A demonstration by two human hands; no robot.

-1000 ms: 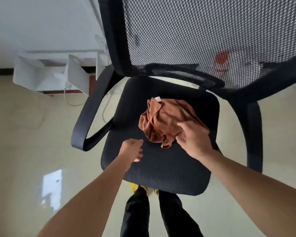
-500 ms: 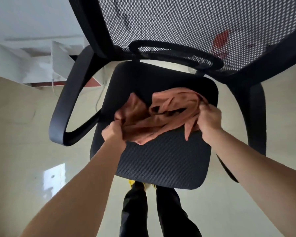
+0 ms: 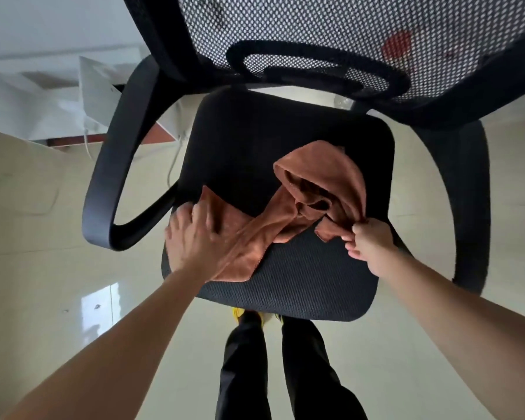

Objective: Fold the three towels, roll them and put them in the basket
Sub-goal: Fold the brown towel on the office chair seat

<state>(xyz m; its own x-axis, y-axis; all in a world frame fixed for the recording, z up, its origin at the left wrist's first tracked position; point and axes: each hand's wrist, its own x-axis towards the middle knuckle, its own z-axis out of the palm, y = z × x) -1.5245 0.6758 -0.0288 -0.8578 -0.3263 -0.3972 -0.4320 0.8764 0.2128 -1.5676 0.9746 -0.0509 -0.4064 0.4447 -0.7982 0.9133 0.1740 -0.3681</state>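
1 rust-brown terry cloth towel [image 3: 322,189] in view, lying crumpled on the black mesh office chair seat [image 3: 300,277], across its middle and right half. the near-left end is stretched flat toward the seat's left edge. the far-right part is bunched into a raised hood-like fold.

left hand [image 3: 194,237] lies palm down on the towel's flat left end, at the seat's left edge. fingers straight, slightly apart, pressing the cloth onto the seat. hand is motion-blurred, so finer finger detail is unclear.

right hand [image 3: 370,241] is at the seat's right edge. fingers curled, thumb and fingertips pinching the towel's near-right corner. that corner is lifted just off the seat, cloth taut between the pinch and the bunched fold.

looped black plastic armrest [image 3: 112,165] sits just beside the left hand, not touching it as far as i can tell. black-and-white mesh backrest [image 3: 315,22] fills the top of the view.

below the seat: glossy cream tiled floor [image 3: 43,207], the person's black trousers [image 3: 246,359], tips of yellow shoes [image 3: 237,312] at the seat's near edge.
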